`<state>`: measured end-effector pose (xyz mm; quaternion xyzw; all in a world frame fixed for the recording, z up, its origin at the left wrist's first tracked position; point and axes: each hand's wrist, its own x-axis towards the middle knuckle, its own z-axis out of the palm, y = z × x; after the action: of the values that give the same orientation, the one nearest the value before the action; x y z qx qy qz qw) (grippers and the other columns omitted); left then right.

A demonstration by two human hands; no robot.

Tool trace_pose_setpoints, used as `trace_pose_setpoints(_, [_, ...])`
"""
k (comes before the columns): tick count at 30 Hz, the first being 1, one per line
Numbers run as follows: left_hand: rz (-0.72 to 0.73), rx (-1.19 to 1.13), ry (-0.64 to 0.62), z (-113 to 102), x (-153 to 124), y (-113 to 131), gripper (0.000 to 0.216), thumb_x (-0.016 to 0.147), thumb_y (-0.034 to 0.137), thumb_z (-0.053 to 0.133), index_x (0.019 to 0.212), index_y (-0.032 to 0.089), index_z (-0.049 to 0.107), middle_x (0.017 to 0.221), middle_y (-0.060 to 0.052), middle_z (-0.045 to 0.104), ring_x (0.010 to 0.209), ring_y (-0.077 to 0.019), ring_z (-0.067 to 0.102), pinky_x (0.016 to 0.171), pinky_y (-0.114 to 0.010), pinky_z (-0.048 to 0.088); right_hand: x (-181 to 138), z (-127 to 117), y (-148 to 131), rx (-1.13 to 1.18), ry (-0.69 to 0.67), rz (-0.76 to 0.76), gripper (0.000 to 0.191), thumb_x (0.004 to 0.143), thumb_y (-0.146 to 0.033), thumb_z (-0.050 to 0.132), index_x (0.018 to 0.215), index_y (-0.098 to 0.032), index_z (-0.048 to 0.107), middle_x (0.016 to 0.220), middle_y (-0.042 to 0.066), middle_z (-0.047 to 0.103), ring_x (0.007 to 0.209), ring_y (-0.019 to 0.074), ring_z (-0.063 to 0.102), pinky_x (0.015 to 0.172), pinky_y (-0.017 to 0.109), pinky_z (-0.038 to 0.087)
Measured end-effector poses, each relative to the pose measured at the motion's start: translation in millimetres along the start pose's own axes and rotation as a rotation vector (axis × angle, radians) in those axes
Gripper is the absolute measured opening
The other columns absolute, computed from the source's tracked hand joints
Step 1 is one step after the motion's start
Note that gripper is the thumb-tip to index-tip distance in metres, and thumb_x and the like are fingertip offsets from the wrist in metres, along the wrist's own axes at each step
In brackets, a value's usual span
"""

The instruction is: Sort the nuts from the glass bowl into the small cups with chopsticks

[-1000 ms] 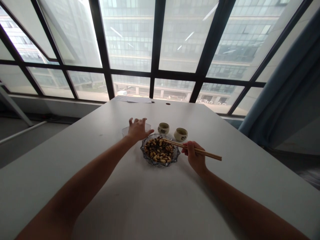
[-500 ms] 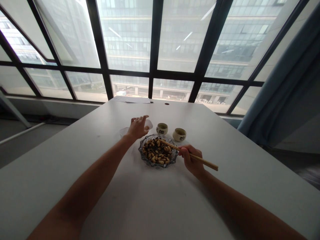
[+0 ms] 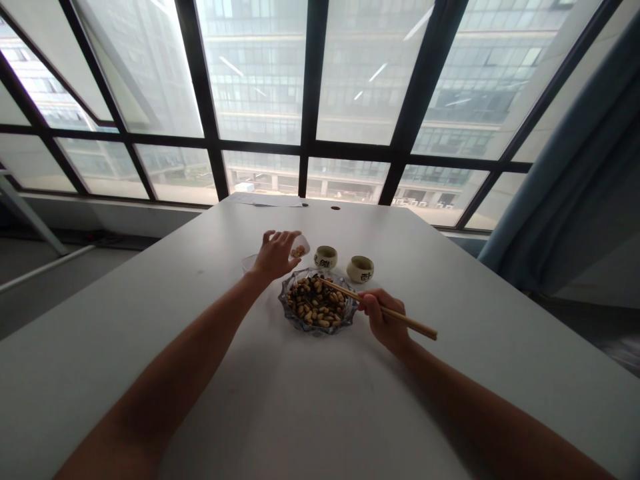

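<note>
My left hand [image 3: 274,254] grips a small clear plastic bowl [image 3: 300,249] and tilts it; a few peanuts show inside. My right hand [image 3: 381,317] is closed on a pair of wooden chopsticks [image 3: 380,309] whose tips reach into a glass dish [image 3: 317,307] heaped with peanuts and dark seeds. The dish sits on the white table [image 3: 310,393] between my hands.
Two small ceramic cups [image 3: 325,257] [image 3: 361,269] stand just behind the dish. A sheet of paper [image 3: 265,199] lies at the table's far edge by the window. A blue curtain [image 3: 575,167] hangs at the right.
My left hand went from flat over the clear bowl to gripping and tilting it up. My right hand drew slightly toward me, chopstick tips still in the dish.
</note>
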<state>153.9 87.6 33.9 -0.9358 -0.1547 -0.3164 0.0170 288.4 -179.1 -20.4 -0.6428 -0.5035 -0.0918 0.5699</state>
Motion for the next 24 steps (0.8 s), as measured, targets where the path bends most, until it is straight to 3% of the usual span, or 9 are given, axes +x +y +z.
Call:
trace_pose_setpoints(4, [-0.233,0.046,-0.081,2,-1,1,0.065,0.08,0.043,0.066,0.135,0.017,0.044,0.117,-0.014,0.069,0.117,-0.033,0.058,0.11,-0.048,0.024,2,1,0,0.029,0.007,0.032,0.042,0.097,-0.052,0.051,0.076,-0.02,0.067,0.058,0.002,0.067,0.048,0.014,0.057,0.048,0.027,0.047])
trace_pose_setpoints(8, [-0.35,0.054,-0.19,3,-2,-1,0.068,0.08,0.05,0.067,0.135,0.017,0.044,0.116,-0.014,0.07,0.119,-0.0337,0.058,0.111,-0.049,0.023,6,2,-2,0.122,0.052,0.094,0.045,0.095,-0.057,0.051,0.076,-0.019,0.067,0.054,0.002,0.064,0.046,0.0134,0.055,0.045,0.026,0.045])
trace_pose_setpoints(16, [-0.371,-0.002,-0.249,2,4,-1,0.07,0.081,0.057,0.063,0.135,0.016,0.046,0.127,-0.017,0.066,0.125,-0.0349,0.055,0.112,-0.052,0.021,15,2,-3,0.271,0.138,0.231,0.053,0.09,-0.067,0.053,0.074,-0.018,0.066,0.05,0.001,0.061,0.043,0.012,0.05,0.041,0.025,0.041])
trace_pose_setpoints(21, [-0.313,-0.018,-0.271,8,9,7,0.06,0.084,0.054,0.06,0.132,0.019,0.051,0.132,-0.016,0.063,0.127,-0.035,0.053,0.112,-0.055,0.021,20,-3,-5,0.241,0.027,0.182,0.054,0.089,-0.067,0.054,0.072,-0.018,0.068,0.052,0.003,0.063,0.044,0.0122,0.052,0.042,0.025,0.042])
trace_pose_setpoints(24, [-0.3,-0.022,-0.266,12,6,6,0.055,0.084,0.05,0.062,0.129,0.02,0.054,0.13,-0.015,0.064,0.125,-0.0346,0.054,0.113,-0.056,0.021,25,-8,-10,0.198,0.027,0.167,0.057,0.092,-0.067,0.05,0.069,-0.018,0.068,0.051,0.003,0.063,0.044,0.0122,0.052,0.042,0.025,0.041])
